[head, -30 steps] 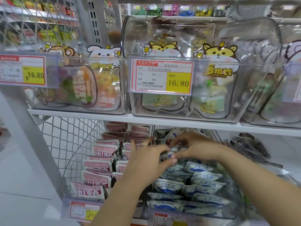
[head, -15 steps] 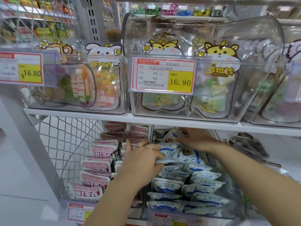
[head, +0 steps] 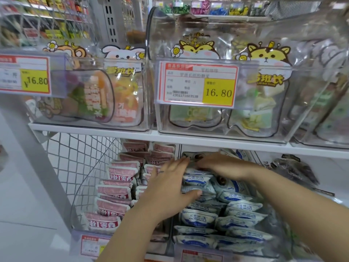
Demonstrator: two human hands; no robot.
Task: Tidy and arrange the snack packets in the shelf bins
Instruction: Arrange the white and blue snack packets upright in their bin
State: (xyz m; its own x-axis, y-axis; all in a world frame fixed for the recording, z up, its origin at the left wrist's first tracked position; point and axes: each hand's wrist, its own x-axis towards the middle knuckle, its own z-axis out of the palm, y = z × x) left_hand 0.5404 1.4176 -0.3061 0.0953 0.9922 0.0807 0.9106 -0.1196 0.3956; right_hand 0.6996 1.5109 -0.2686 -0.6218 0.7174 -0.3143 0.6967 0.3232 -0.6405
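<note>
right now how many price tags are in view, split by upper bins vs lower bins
upper-bin price tags: 2
lower-bin price tags: 2
total: 4

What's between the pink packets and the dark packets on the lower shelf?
Head view: a bin of blue-and-white packets, with the left hand and the right hand on top of them.
</note>
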